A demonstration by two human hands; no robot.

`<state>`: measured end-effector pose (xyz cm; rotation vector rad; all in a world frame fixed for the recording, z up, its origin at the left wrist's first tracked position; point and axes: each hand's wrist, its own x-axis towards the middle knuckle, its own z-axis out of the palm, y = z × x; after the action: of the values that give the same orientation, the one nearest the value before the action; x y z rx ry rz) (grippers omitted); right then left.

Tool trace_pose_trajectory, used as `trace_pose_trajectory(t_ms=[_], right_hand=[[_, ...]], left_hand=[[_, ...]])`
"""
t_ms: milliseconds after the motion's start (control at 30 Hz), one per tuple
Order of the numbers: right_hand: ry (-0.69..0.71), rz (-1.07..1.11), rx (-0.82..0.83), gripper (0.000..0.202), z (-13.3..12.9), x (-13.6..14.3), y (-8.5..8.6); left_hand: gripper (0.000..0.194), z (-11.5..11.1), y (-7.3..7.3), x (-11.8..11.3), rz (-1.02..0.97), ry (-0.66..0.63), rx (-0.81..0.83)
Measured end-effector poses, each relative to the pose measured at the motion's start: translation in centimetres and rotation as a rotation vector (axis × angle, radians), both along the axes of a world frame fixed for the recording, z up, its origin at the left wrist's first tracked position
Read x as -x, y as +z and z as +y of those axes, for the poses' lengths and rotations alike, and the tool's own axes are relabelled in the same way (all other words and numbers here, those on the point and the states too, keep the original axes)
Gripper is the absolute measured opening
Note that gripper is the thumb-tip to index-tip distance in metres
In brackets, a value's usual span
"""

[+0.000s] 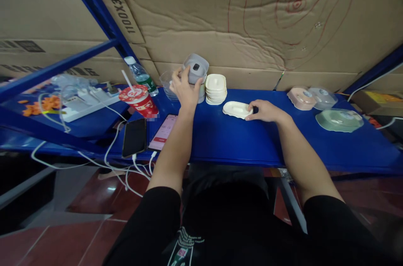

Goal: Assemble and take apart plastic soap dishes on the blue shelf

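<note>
My left hand is closed around the edge of a grey translucent cover with a small dark mark, which is tilted at the top of a stack. Clear plastic pieces stand just left of that hand, partly hidden by it. To its right is a stack of cream dishes. My right hand pinches the right end of a single shallow cream dish, long with rounded ends, low over or on the blue table; whether it touches is hard to tell.
On the blue table, a red drink cup with straw, a water bottle and two phones stand left. Pink, clear and green lidded dishes lie right. Cardboard rises behind.
</note>
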<state>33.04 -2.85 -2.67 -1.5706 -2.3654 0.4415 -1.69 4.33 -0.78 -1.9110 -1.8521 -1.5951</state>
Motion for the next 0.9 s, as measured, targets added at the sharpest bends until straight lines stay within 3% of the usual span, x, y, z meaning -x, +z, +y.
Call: trace_pose_trajectory(t_ms=[200, 367, 500, 667, 800, 900], right_hand=[[-0.239, 0.043, -0.119, 0.042, 0.2, 0.2, -0.2], [-0.424, 0.289, -0.377, 0.042, 1.1, 1.7, -1.1], [-0.449, 0.391, -0.511, 0.041, 2.0, 5.0, -0.3], [-0.415, 0.383, -0.484, 0.038, 5.1, 10.3, 0.9], [-0.486, 0.502, -0.496, 0.038, 8.1, 14.3, 0.5], [-0.49, 0.554, -0.438, 0.051, 8.6, 16.3, -0.3]], left_hand=[[0.07, -0.1, 0.1, -0.2, 0.003, 0.031, 0.031], [0.084, -0.1, 0.0, -0.2, 0.043, 0.001, 0.08], [0.089, 0.1, -0.3, -0.3, 0.044, 0.009, 0.059], [0.091, 0.1, -1.0, -0.6, 0.03, -0.01, 0.023], [0.086, 0.0, -1.4, -0.6, 0.035, -0.006, 0.007], [0.084, -0.1, -1.6, -0.6, 0.024, 0.003, 0.001]])
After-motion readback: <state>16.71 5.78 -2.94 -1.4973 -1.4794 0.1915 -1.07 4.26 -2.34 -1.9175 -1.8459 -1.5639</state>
